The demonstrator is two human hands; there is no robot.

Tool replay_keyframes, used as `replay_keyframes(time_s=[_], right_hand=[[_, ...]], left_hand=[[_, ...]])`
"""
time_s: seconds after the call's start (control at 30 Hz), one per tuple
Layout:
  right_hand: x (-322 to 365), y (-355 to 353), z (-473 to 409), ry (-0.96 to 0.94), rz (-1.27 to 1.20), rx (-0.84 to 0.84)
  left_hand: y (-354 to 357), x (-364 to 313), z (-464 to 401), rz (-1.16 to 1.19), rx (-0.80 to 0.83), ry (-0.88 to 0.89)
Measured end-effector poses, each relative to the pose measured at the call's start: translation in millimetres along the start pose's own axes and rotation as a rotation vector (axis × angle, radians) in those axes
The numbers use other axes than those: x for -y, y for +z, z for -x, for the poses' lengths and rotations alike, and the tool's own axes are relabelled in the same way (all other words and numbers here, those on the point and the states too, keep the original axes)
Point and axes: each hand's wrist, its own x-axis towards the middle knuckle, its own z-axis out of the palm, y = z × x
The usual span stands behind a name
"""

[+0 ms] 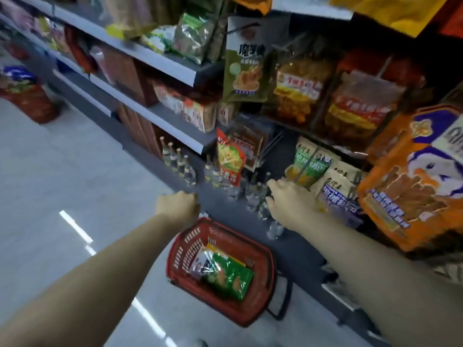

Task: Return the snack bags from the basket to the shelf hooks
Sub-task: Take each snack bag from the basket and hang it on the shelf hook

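Observation:
A red plastic basket [260,304] stands on the floor by the shelf base. Inside it lie a green snack bag [230,276] and a clear-and-white bag [203,262] partly under it. My left hand [176,206] hovers above the basket's far rim, fingers curled into a fist with nothing visible in it. My right hand [285,200] reaches toward the low shelf hooks, its fingers spread near the hanging beige-and-green bags [310,166]. An empty metal hook [271,146] juts out just above that hand. A red-and-green bag [229,157] hangs to the left.
Glass bottles [179,164] stand on the bottom shelf near my right hand. Orange boxes [411,181] crowd the right side. Packed snack bags [298,88] hang higher up. A red bin [30,96] sits far left on the pale floor.

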Motion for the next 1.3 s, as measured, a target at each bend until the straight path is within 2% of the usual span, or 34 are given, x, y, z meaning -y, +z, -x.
replay_keyframes(time_s=[0.17, 0.37, 0.47, 0.57, 0.77, 0.9, 1.07, 1.3], right_hand=[[20, 123, -25, -0.003, -0.024, 0.184], [28, 315, -63, -0.072, 0.012, 0.317], [28, 416, -89, -0.112, 0.034, 0.36], [25, 515, -121, -0.126, 0.039, 0.386], [28, 665, -167, -0.13, -0.002, 0.435], [44, 718, -178, -0.125, -0.017, 0.508], [60, 751, -194, -0.039, -0.063, 0.563], [75, 761, -202, 0.096, -0.194, 0.521]], left_hand=[[118, 4, -8, 0.029, 0.175, -0.001], [297, -12, -20, 0.084, 0.359, -0.071], [390, -18, -42, 0.084, 0.372, -0.094], [473, -26, -82, -0.022, 0.408, -0.06], [588, -29, -149, -0.134, 0.455, -0.054], [626, -20, -159, -0.071, 0.447, -0.126], [652, -5, -159, -0.023, 0.548, -0.212], [668, 4, -165, 0.156, 0.584, -0.332]])
